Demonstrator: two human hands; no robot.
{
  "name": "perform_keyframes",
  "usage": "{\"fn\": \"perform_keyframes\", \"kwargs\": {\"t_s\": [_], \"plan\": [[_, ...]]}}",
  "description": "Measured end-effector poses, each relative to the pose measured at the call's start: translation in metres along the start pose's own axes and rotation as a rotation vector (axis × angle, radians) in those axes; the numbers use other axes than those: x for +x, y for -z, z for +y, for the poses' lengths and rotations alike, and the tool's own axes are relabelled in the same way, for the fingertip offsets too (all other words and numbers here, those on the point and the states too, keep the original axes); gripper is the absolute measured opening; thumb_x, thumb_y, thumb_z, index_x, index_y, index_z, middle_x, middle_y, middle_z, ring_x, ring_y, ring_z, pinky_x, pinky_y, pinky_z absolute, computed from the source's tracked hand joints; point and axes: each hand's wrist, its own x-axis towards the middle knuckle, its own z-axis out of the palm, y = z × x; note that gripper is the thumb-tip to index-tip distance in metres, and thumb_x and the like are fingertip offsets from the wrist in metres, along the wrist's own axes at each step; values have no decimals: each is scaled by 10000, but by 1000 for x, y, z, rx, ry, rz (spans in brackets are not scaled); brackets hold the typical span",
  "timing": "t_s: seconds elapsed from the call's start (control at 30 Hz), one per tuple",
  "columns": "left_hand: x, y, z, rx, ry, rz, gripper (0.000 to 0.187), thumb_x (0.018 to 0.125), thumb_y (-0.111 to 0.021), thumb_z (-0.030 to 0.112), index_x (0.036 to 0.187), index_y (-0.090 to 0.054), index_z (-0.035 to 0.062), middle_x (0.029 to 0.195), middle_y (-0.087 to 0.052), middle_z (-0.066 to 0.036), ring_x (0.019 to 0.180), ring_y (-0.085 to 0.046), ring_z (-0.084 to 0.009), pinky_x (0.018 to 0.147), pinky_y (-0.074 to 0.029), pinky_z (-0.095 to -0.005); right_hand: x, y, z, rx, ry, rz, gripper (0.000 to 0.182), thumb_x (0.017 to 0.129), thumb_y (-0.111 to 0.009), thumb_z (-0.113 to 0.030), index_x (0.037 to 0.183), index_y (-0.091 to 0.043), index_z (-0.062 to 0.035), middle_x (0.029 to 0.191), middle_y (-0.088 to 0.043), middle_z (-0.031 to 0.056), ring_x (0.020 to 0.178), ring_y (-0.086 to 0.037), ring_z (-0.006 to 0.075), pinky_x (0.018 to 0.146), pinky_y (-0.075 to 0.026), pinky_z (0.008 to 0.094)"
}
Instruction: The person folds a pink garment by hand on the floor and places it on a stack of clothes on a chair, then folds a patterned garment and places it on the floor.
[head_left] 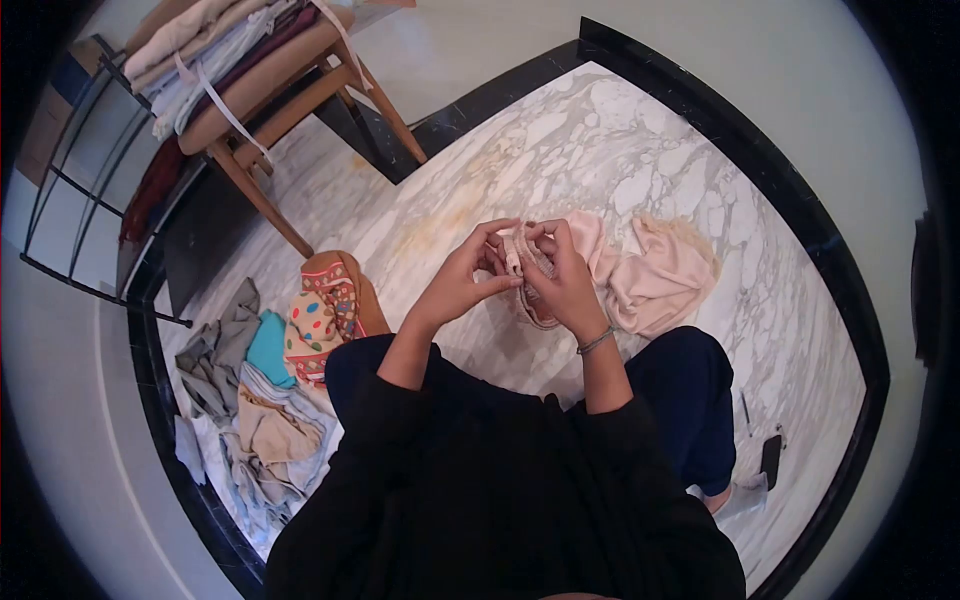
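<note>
Person sits on the marble floor (600, 130), both hands raised in front of the chest. Left hand (462, 280) pinches the edge of a small pink patterned cloth (528, 268), fingers curled, thumb pressing on top. Right hand (562, 280) grips the same cloth from the other side, fingers closed round it; thin bracelet (595, 342) on that wrist. Cloth sits between the two hands, held off the floor, just above the knees. Pale pink garment (660, 275) lies crumpled on the floor just beyond the hands, touching or overlapping the held cloth, can't tell which. Colourful dotted cloth (320, 320) beside the left knee, then a heap of grey, teal and beige clothes (250, 410) further left. Wooden chair (290, 90) stacked with folded fabric stands well apart. Dark phone (771, 458) on the floor by the right foot.
</note>
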Motion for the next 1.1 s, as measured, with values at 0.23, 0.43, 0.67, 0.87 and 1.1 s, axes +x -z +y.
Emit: {"fn": "perform_keyframes", "kwargs": {"t_s": [0.23,0.43,0.67,0.87,1.1], "plan": [[-14,-2,34,-13,82,44,676,763,-749,37,1372,-459,77,998,-593,9,895,-536,-61,829,-450,-238,-8,12,-37,-109,57,-225,184,852,-510,-60,1003,-407,-60,835,-601,170,796,-616,388,669,-464,425],[-30,-11,45,41,100,32,461,764,-749,47,1178,-544,41,1007,-605,-17,932,-562,-85,854,-446,-250,-16,37,-63,-45,46,-364,173,808,-533,-24,961,-456,-43,818,-585,123,734,-615,301,658,-450,336],[-49,-35,59,67,-77,137,408,774,-713,49,1134,-520,28,1037,-559,-18,986,-545,-100,872,-426,-259,-26,48,-78,135,118,-318,188,800,-580,-50,958,-480,-32,804,-591,92,721,-605,177,677,-454,294],[-74,-47,89,-43,-22,103,358,806,-674,63,1096,-464,62,975,-516,5,926,-523,-76,798,-414,-227,-37,64,-108,143,116,-482,182,801,-588,-115,941,-501,-39,828,-626,147,760,-627,351,652,-463,360],[-104,-55,135,-62,-3,250,328,800,-664,6,1028,-438,74,911,-489,-8,822,-510,-79,699,-423,-223,-63,60,-142,-25,260,-400,135,837,-555,-116,956,-506,-78,848,-614,149,798,-615,358,652,-474,408]]}}
